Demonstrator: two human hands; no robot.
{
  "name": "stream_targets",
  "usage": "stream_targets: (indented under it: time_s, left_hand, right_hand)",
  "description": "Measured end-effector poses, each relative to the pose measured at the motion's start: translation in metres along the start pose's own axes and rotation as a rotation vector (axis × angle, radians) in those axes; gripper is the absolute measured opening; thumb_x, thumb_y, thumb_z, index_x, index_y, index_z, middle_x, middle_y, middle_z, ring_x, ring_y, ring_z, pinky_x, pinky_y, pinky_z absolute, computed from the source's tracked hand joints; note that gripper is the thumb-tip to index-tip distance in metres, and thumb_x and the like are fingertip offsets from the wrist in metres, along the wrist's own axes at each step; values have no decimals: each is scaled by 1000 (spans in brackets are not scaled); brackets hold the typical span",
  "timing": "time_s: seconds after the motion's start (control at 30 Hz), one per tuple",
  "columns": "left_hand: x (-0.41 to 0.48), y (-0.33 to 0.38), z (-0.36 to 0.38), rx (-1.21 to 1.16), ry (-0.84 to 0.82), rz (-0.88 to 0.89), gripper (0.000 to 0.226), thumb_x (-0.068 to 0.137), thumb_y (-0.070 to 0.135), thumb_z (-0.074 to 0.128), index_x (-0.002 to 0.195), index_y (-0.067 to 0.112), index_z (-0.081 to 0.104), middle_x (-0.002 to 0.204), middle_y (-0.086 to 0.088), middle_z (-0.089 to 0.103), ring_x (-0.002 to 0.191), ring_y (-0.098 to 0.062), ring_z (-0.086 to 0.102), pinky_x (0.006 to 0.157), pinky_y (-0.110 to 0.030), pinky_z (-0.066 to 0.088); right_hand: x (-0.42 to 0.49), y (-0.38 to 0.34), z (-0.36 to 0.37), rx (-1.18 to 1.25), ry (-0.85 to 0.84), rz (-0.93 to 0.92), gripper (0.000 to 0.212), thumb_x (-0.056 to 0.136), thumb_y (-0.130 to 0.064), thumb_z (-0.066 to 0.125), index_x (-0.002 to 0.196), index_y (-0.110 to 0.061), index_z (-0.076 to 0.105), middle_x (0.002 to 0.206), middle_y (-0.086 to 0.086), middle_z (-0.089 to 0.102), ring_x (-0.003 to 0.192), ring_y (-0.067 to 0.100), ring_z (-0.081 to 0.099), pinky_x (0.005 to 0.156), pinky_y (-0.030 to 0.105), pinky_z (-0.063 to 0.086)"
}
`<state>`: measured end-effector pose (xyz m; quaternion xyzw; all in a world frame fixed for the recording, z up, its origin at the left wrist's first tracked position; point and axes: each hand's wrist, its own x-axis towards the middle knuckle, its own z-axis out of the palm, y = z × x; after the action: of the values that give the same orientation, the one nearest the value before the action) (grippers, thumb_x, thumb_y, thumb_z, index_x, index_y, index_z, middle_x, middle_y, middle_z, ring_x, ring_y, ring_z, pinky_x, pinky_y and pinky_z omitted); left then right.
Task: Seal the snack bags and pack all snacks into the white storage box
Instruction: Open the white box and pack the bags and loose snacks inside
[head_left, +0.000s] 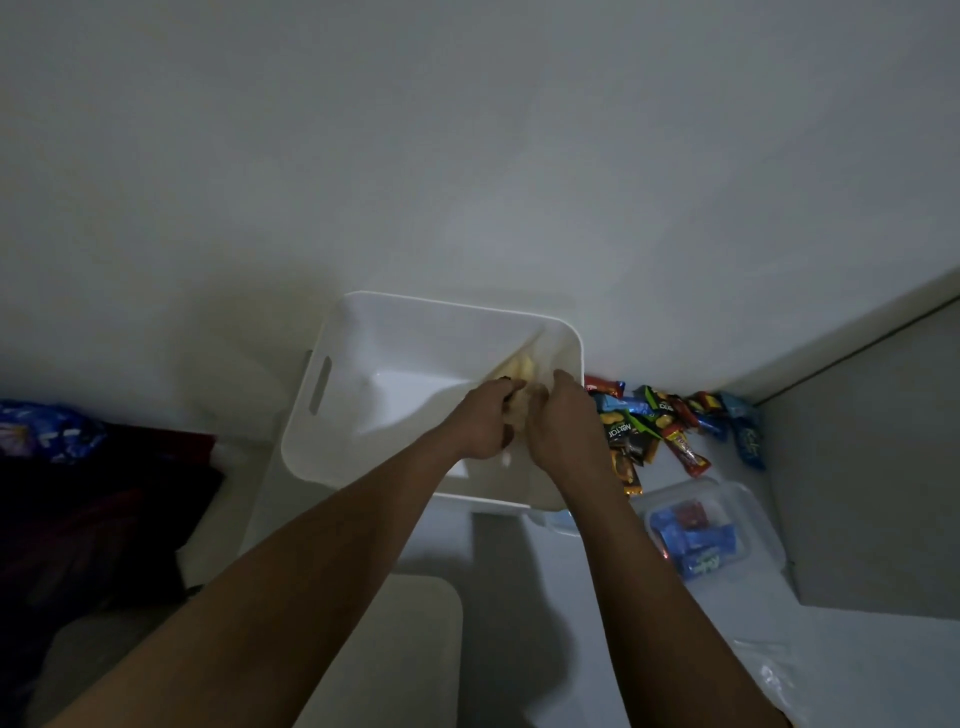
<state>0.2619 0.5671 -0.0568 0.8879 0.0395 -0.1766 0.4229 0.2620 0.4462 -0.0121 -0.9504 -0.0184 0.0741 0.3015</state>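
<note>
The white storage box (332, 395) stands against the wall, tilted in view, with a slot handle on its left side. Inside it, at the right wall, both hands hold a clear snack bag (524, 370) of pale yellow pieces. My left hand (480, 423) grips the bag from the left, my right hand (563, 421) from the right, close together. Most of the bag is hidden behind the fingers. A heap of wrapped snacks (670, 421) lies on the surface just right of the box.
A clear lidded container (727, 525) with blue and red packets sits right of my right forearm. A blue snack bag (47, 431) lies at the far left above dark cloth. A white lid-like panel (410, 649) is under my arms. Clear plastic (774, 675) lies bottom right.
</note>
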Motion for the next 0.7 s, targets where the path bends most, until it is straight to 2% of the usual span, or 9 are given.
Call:
stream_targets:
  time_s: [0.07,0.13,0.3,0.43,0.53,0.6,0.7]
  left_hand:
    - [-2,0,-2,-20,27,0,65,82,-1,62,143,12,46,138,-12,54,124,-28,55,103,-33,45]
    - [-8,6,-4,-37,73,-3,62,82,-2,61,142,12,49,136,-12,55,121,-28,57,102,-33,47]
    - [-29,34,0,-57,220,47,53,85,9,64,136,17,54,132,-6,59,114,-24,61,98,-32,50]
    - [-56,76,23,-62,450,139,42,84,20,70,125,18,61,128,-3,59,110,-21,60,94,-36,51]
    - [-84,112,55,53,617,310,30,84,25,69,113,19,65,116,-2,62,105,-18,54,90,-31,47]
    - [-99,131,84,115,631,397,26,82,24,68,107,18,67,108,-3,63,102,-19,54,89,-29,44]
    - [-118,143,138,136,538,400,27,82,24,69,108,17,66,109,-3,62,105,-19,55,91,-33,48]
  right_hand:
    - [-3,2,-10,27,36,-6,31,103,-23,39,118,-2,56,114,20,64,105,36,61,75,32,41]
    - [-10,4,-23,78,74,-4,31,103,-19,43,122,0,58,116,20,65,107,34,61,76,30,41]
    - [-38,23,-56,144,152,-40,24,100,-15,48,113,-4,64,105,14,70,99,30,64,70,25,37]
    - [-62,59,-79,170,222,-30,25,100,-16,49,117,-7,66,107,13,71,100,29,65,72,25,38]
    - [-88,99,-94,171,226,-8,20,99,-13,50,107,-6,66,101,15,71,96,32,64,70,27,37]
    - [-107,137,-101,176,200,38,19,98,-14,52,107,-7,67,103,15,71,98,32,65,76,32,44]
    - [-138,206,-111,146,87,176,26,95,-21,57,118,-10,66,113,15,71,105,30,65,87,34,49]
